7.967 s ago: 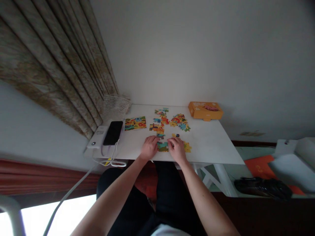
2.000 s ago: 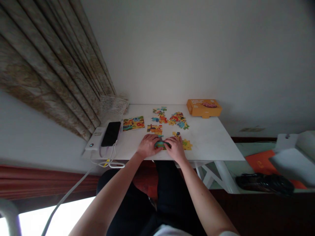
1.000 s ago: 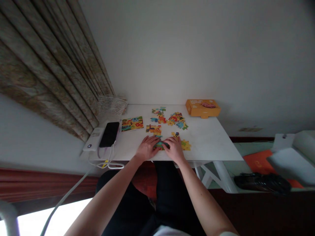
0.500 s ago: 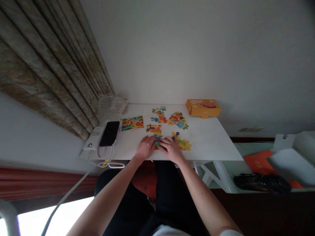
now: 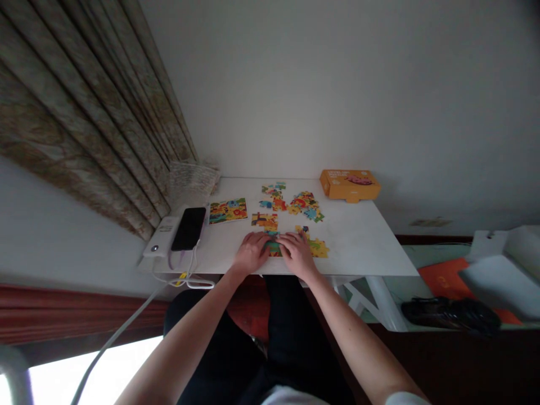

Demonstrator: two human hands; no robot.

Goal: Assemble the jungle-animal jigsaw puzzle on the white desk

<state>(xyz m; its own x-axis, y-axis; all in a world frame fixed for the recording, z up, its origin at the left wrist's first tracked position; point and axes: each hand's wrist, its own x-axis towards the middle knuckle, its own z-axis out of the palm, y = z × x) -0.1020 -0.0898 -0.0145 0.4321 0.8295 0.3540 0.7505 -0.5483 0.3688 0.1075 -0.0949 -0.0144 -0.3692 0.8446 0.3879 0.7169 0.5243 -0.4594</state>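
My left hand (image 5: 252, 253) rests near the table's front edge, its fingers bent and closed on the left side of a small joined patch of green and teal jigsaw pieces (image 5: 275, 248). From the other side my right hand (image 5: 297, 254) grips the same patch, fingertips together at its upper edge. The exact piece under the fingers is partly hidden. Just above lie orange jigsaw pieces (image 5: 265, 220) with an animal on them. A yellow-green joined section (image 5: 319, 248) sits to the right of my right hand, partly covered by it.
Farther back are loose jigsaw pieces (image 5: 304, 203) and a picture card (image 5: 228, 211). An orange box (image 5: 350, 185) stands at the back right of the white table (image 5: 363, 242). At left, a phone (image 5: 189, 229) lies by a white power strip (image 5: 162, 239) with cables.
My right hand has shifted slightly right, and its fingers have drawn back, uncovering more of the green pieces. The left hand stays nearly in place.
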